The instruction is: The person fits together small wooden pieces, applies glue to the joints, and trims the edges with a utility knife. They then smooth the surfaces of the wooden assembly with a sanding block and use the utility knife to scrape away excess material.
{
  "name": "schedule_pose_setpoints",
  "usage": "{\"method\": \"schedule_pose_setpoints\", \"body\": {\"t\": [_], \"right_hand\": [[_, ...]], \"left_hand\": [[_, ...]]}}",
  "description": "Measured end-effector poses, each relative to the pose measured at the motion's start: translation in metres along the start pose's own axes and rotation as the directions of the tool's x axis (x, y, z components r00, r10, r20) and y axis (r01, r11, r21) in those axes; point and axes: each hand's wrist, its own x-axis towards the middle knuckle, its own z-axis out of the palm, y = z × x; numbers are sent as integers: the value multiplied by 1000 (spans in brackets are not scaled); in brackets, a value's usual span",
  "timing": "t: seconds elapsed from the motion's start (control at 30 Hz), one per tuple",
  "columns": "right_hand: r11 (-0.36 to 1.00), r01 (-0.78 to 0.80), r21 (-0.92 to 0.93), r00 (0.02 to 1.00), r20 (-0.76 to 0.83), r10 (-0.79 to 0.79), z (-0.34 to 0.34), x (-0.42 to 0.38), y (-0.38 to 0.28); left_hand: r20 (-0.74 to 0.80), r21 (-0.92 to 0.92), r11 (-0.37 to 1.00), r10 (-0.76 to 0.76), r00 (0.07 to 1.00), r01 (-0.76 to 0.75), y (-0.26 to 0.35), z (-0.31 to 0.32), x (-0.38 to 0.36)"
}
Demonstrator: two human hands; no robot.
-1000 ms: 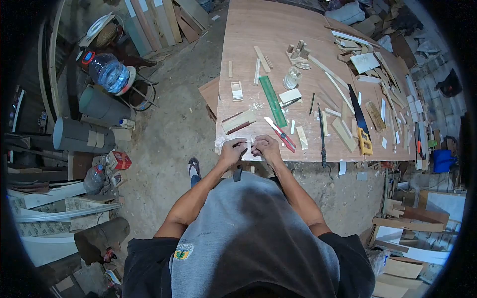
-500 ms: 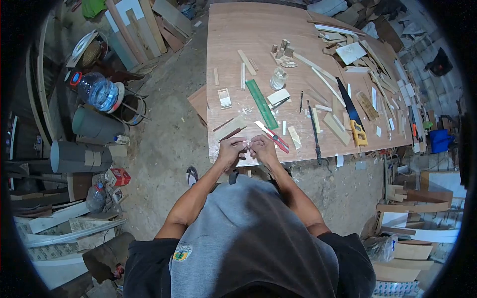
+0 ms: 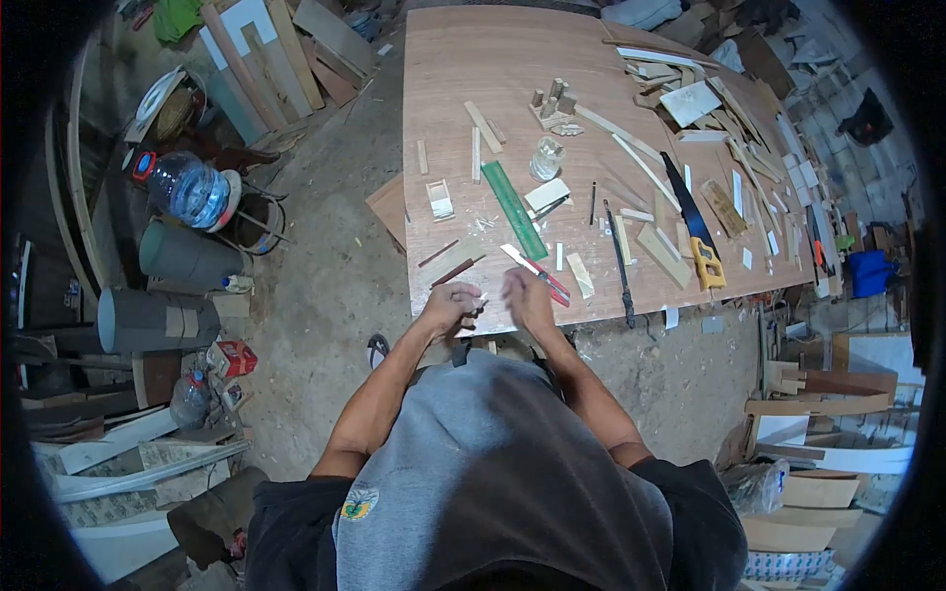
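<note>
My left hand (image 3: 450, 309) is curled just above the near left edge of the table. Its fingers are closed around something small that I cannot make out; a pale bit shows at the fingertips. My right hand (image 3: 533, 298) is a little apart from it, its fingers smeared by motion. Beside the right hand lies a red utility knife (image 3: 549, 284) with its blade pointing away to the left. A dark brown stick (image 3: 457, 270) lies just beyond my left hand. Farther off are a green ruler (image 3: 513, 210) and a small light wooden box (image 3: 439, 200).
The wooden table (image 3: 493, 54) also bears a glass jar (image 3: 547, 159), a handsaw (image 3: 708, 261) with a yellow handle, a pencil (image 3: 593, 202) and a pile of wood scraps (image 3: 690, 101) at the far right. A water bottle (image 3: 187, 187) on a stool stands at the left.
My hands were together, fingertips meeting over something small. Now they have separated, the right hand moving up and to the right, the left slightly left.
</note>
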Motion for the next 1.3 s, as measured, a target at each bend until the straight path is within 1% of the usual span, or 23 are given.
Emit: {"method": "schedule_pose_setpoints", "body": {"t": [0.03, 0.07, 0.1, 0.13, 0.17, 0.23, 0.3, 0.37, 0.4, 0.47, 0.5, 0.6, 0.63, 0.7, 0.77, 0.83, 1.0, 1.07, 1.1, 1.17, 1.2, 1.27, 1.3], "right_hand": [[970, 145, -195, 968, -177, -180, -1, 3, 3], [970, 152, -190, 969, -163, -184, -6, 4, 7], [888, 127, -443, 961, -167, -220, -17, 2, -3], [742, 88, -665, 952, -162, -259, -25, 1, -8], [740, 95, -666, 953, -155, -261, -28, -1, -4], [638, 101, -763, 984, -17, -176, -32, -4, 18], [615, 124, -778, 980, 0, -198, -34, -2, 32], [737, 127, -664, 974, -59, -221, -36, -2, 30], [739, 120, -663, 974, -65, -217, -36, -5, 30], [876, 53, -479, 998, -7, -64, -37, -8, 28], [876, 52, -479, 998, -15, -67, -38, -10, 23], [926, -123, -357, 979, 112, 173, -35, -30, -13], [925, -133, -355, 979, 101, 179, -28, -36, -12], [964, -181, -195, 982, 14, 187, -12, -44, -5], [969, -161, -189, 987, -19, 160, -1, -39, 7], [974, -208, 88, 977, -21, 210, 10, -30, 15], [962, -242, 130, 970, 14, 242, 13, -22, 27], [959, -252, 132, 967, 7, 253, 12, -25, 28], [948, -274, 161, 960, -11, 279, 13, -26, 31], [933, -300, 197, 949, -32, 312, 16, -34, 37], [937, -283, 205, 951, -64, 302, 20, -35, 48], [940, -263, 217, 951, -108, 291, 21, -38, 57], [934, -296, 202, 935, -141, 326, 22, -41, 58]], "left_hand": [[-70, -153, 988, -9, 998, -2, 2, 1, -5], [-139, -303, 953, -27, 990, -17, 3, 1, -8], [-150, -309, 951, -30, 988, -18, -1, -1, -9], [-185, -332, 943, -58, 981, -7, -5, -2, -7], [-215, -354, 935, -84, 973, 2, -8, -2, -5], [-245, -346, 938, -57, 968, -32, -8, 0, -7], [-266, -353, 935, -52, 962, -47, -14, 2, -4], [-282, -324, 944, -37, 959, -59, -19, 1, 0], [-297, -296, 953, -23, 955, -69, -23, 1, 3], [-311, -214, 975, -5, 950, -65, -30, 2, 10], [-331, -134, 989, 18, 944, -66, -30, 2, 14], [-317, -66, 994, 67, 946, -92, -34, 3, 24], [-297, -18, 995, 90, 951, -100, -37, 4, 26], [-268, 45, 991, 135, 954, -128, -38, 5, 32], [-177, 114, 988, 124, 976, -104, -35, 8, 36], [-117, 168, 976, 162, 980, -141, -29, 10, 38], [4, 315, 923, 233, 973, -222, -12, 15, 44], [38, 477, 839, 279, 960, -263, -7, 19, 48], [45, 480, 836, 280, 959, -267, -5, 19, 52], [171, 590, 696, 389, 905, -410, -7, 21, 56], [181, 593, 688, 391, 902, -417, -6, 23, 61], [296, 674, 579, 358, 886, -459, -4, 31, 68], [305, 675, 573, 358, 883, -465, -3, 35, 69]]}}
